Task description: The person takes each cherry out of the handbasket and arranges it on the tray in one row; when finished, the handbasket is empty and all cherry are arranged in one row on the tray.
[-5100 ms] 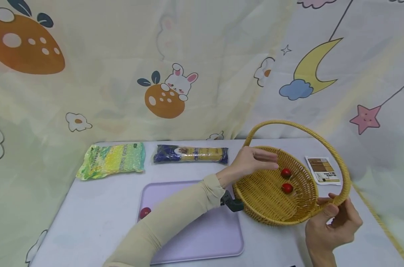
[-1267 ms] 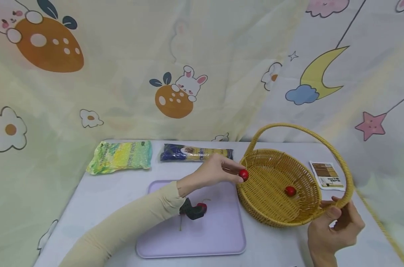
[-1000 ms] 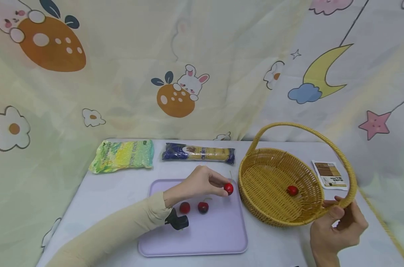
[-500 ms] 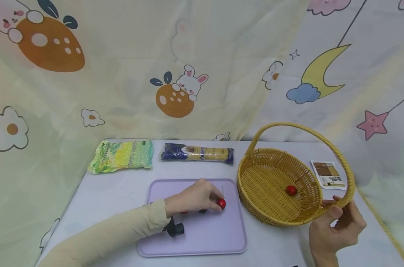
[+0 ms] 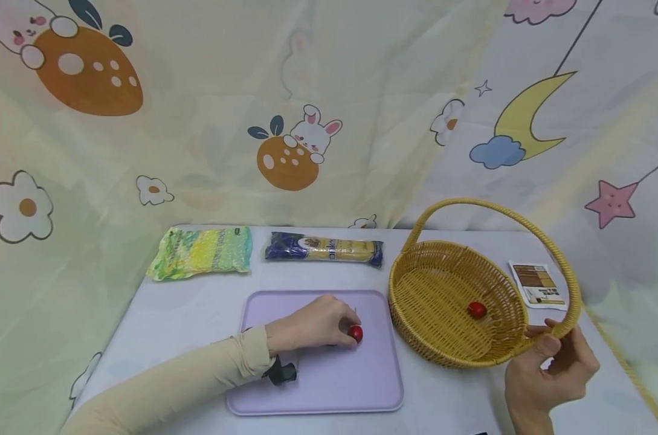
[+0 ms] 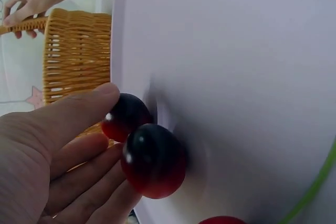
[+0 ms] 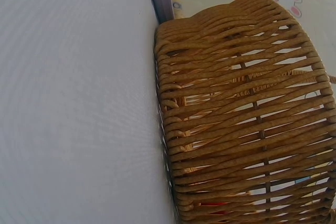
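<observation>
My left hand (image 5: 318, 323) is low over the lilac tray (image 5: 350, 386), holding a red cherry (image 5: 356, 333) between thumb and fingers. In the left wrist view the thumb tip meets that cherry (image 6: 123, 113); a second dark-red cherry (image 6: 155, 163) lies closer to the camera. Part of another cherry (image 6: 223, 220) shows at the bottom edge, near a green stem (image 6: 315, 190). My right hand (image 5: 548, 368) grips the foot of the handle of the yellow wicker basket (image 5: 402, 323) at its near right rim. One cherry (image 5: 477, 310) lies inside the basket.
Along the back of the table lie a green-yellow packet (image 5: 200, 252) and a long blue-and-yellow packet (image 5: 324, 249). A white-and-brown sachet (image 5: 538, 285) is right of the basket. A patterned curtain (image 5: 209, 109) hangs behind the table.
My left hand went from over the basket, where two cherries lay, back to the tray with one cherry and lowered it there. The basket now shows one cherry. My right hand stays put.
</observation>
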Available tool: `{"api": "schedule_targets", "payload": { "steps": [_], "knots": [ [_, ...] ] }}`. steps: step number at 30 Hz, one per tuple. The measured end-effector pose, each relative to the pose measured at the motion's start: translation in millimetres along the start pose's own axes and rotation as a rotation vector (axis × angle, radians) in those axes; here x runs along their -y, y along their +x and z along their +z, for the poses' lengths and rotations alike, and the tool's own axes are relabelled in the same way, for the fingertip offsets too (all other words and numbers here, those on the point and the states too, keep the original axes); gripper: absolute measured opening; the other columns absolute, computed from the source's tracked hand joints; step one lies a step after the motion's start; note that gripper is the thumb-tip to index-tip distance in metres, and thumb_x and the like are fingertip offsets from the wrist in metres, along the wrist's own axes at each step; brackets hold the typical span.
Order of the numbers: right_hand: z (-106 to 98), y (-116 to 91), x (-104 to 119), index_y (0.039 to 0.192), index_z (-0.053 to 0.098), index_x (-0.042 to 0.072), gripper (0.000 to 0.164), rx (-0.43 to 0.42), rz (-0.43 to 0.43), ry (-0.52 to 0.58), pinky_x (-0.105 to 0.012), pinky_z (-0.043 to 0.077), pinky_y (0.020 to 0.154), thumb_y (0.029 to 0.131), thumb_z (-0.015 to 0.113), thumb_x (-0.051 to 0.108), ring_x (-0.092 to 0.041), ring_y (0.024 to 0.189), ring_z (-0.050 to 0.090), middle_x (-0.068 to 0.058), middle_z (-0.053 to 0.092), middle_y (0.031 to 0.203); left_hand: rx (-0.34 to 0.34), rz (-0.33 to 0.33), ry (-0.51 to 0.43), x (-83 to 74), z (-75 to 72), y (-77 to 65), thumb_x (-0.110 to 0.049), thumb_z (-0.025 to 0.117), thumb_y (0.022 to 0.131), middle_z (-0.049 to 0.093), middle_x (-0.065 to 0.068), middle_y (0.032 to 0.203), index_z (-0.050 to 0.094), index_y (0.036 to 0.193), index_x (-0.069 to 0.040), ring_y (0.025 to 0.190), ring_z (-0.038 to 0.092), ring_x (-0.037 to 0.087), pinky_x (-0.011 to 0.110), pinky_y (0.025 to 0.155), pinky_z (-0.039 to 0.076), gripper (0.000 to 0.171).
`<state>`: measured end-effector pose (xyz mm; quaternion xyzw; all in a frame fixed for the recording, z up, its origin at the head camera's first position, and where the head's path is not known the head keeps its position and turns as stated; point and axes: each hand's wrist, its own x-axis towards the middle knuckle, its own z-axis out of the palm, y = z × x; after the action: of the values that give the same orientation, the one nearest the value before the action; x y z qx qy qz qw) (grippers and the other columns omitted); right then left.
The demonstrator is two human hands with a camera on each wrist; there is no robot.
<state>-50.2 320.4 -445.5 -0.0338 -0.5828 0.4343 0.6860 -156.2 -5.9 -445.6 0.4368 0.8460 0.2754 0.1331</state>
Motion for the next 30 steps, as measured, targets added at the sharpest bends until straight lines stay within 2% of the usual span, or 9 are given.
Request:
{"api": "schedule_targets", "payload": {
  "steps": [6,12,18,23,30],
  "knots": [
    [-2,2,-2,0.108,0.053,-0.016,0.041,0.001,-0.005,-0.003,-0.010,0.050,0.075,0.101,0.071,0.021,-0.001,0.075,0.065,-0.014,0.070,0.099,-0.028,-0.009,-0.008,-6.4,-12.0,1.0,-0.031,0.089,0.085,0.081,0.001,0.111,0.082,0.114,-0.011,0.095,0.074,0.005,0.017,0.084,0.057,0.036],
    [-4,2,-4,0.107,0.053,-0.017,0.043,-0.020,-0.008,0.028,-0.011,0.051,0.074,0.099,0.073,0.020,-0.003,0.074,0.066,-0.016,0.070,0.098,-0.067,0.002,-0.041,-16.5,-28.6,10.5,-0.031,0.086,0.087,0.081,0.004,0.109,0.081,0.115,-0.010,0.098,0.075,0.010,0.022,0.085,0.059,0.036],
    [-6,2,-5,0.108,0.053,-0.017,0.044,-0.008,-0.009,0.017,-0.011,0.051,0.074,0.099,0.073,0.021,-0.002,0.074,0.066,-0.016,0.070,0.099,-0.084,0.008,-0.066,-23.9,-34.4,21.8,-0.035,0.086,0.088,0.081,0.002,0.111,0.081,0.118,-0.014,0.100,0.075,0.010,0.022,0.085,0.059,0.037],
    [-6,2,-5,0.108,0.053,-0.017,0.044,-0.008,-0.010,0.016,-0.010,0.051,0.074,0.100,0.072,0.022,-0.002,0.074,0.066,-0.016,0.070,0.099,-0.099,0.063,-0.121,-35.3,-33.7,44.0,-0.035,0.084,0.090,0.080,-0.003,0.114,0.079,0.124,-0.018,0.104,0.076,0.013,0.021,0.087,0.058,0.038],
    [-3,-1,-7,0.107,0.054,-0.019,0.043,-0.025,-0.017,0.040,-0.011,0.052,0.072,0.099,0.073,0.019,-0.004,0.074,0.067,-0.019,0.070,0.097,-0.073,0.065,-0.223,-60.9,-26.5,93.6,-0.038,0.084,0.090,0.078,-0.005,0.120,0.077,0.128,-0.016,0.106,0.073,0.002,0.012,0.086,0.054,0.044]
  ]
}}
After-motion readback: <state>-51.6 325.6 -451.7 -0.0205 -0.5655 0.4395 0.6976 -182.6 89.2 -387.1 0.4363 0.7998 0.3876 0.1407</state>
